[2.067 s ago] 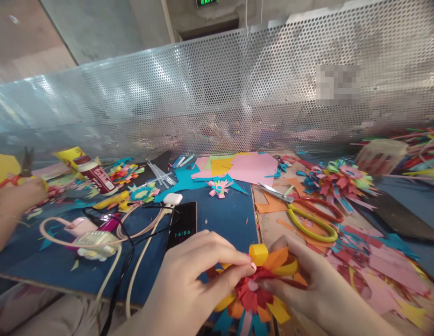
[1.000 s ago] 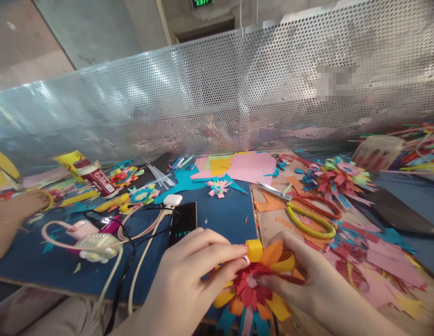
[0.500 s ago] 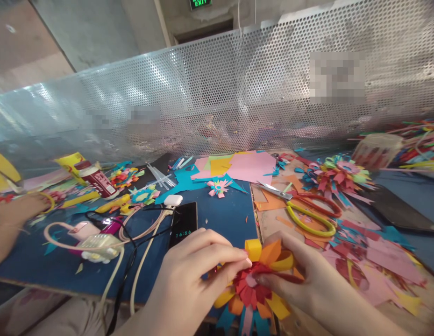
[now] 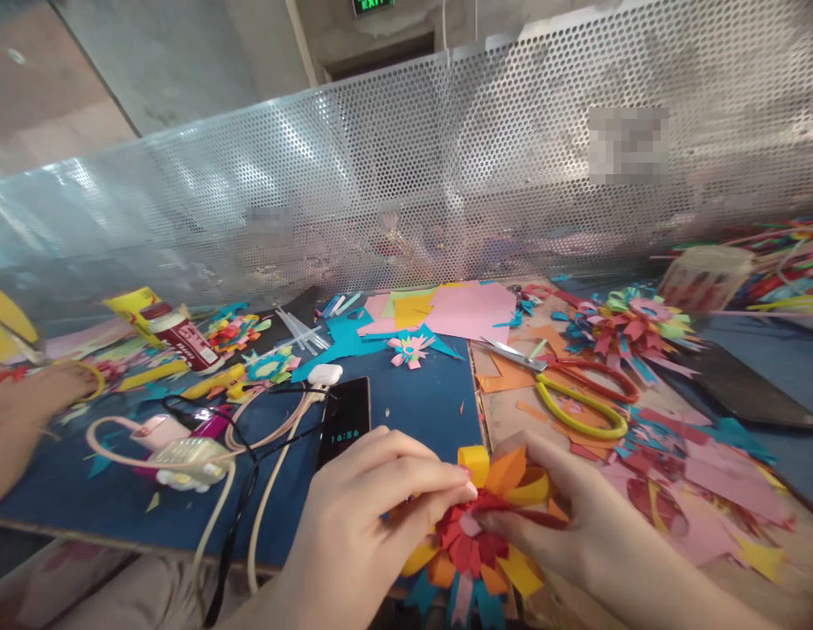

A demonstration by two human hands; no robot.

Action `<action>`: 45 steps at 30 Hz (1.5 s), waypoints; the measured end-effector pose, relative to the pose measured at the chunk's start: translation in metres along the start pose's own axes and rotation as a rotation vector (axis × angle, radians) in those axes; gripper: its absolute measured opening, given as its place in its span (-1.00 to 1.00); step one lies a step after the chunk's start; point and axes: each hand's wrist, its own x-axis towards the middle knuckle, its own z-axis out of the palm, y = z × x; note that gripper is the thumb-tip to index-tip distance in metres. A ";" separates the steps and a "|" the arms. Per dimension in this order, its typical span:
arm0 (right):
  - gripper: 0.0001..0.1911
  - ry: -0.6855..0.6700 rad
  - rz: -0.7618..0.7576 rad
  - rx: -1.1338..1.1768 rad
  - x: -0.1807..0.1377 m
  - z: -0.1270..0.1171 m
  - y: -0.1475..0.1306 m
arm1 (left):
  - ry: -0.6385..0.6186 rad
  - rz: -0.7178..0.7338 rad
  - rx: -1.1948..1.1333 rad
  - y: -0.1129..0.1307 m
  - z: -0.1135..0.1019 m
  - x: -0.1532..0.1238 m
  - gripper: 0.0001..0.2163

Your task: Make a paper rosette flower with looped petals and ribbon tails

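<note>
Between my two hands, at the table's near edge, is a layered paper flower [image 4: 475,538]. Its centre is pink and red, with orange and yellow petals around it and blue and pink strips at the bottom. My left hand [image 4: 373,516] pinches the flower's upper left petals between thumb and fingers. From the right, my right hand [image 4: 564,516] grips it, thumb pressed near the red centre and fingers hidden behind the petals. A phone [image 4: 345,424] showing 16:56 lies just beyond my left hand. Scissors [image 4: 564,385] with red and yellow handles rest beyond my right hand.
A power strip [image 4: 189,459] with cables sits at left, near a glue bottle [image 4: 183,337]. Another person's hand [image 4: 45,389] holds scissors at far left. Pink paper sheets [image 4: 475,311], a small flower [image 4: 410,350], a larger flower bunch [image 4: 633,328] and a dark phone [image 4: 747,385] lie around.
Almost nothing differs. My left fingertips have shifted very slightly to the right on the flower, and the view has moved a little.
</note>
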 end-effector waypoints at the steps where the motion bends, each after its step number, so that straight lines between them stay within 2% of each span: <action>1: -0.88 0.010 0.011 0.004 -0.001 0.000 -0.001 | -0.003 0.001 0.000 0.000 0.000 0.000 -0.88; 8: -0.87 0.066 -0.010 -0.005 -0.002 0.002 -0.001 | 0.003 0.036 0.036 -0.001 0.001 -0.001 -0.89; 20: -0.87 0.028 -0.019 0.012 -0.001 0.001 -0.002 | 0.031 0.075 0.191 0.000 -0.001 -0.003 -0.89; 31: -0.86 0.011 0.007 0.067 0.000 -0.001 -0.002 | -0.049 0.048 0.256 0.004 -0.006 -0.014 -0.78; 39: -0.86 0.044 0.010 0.117 0.000 0.001 -0.002 | -0.090 0.112 0.296 0.007 -0.008 -0.010 -0.76; 45: -0.85 0.048 0.015 0.113 -0.001 0.000 -0.002 | -0.087 0.101 0.279 0.006 -0.007 -0.011 -0.78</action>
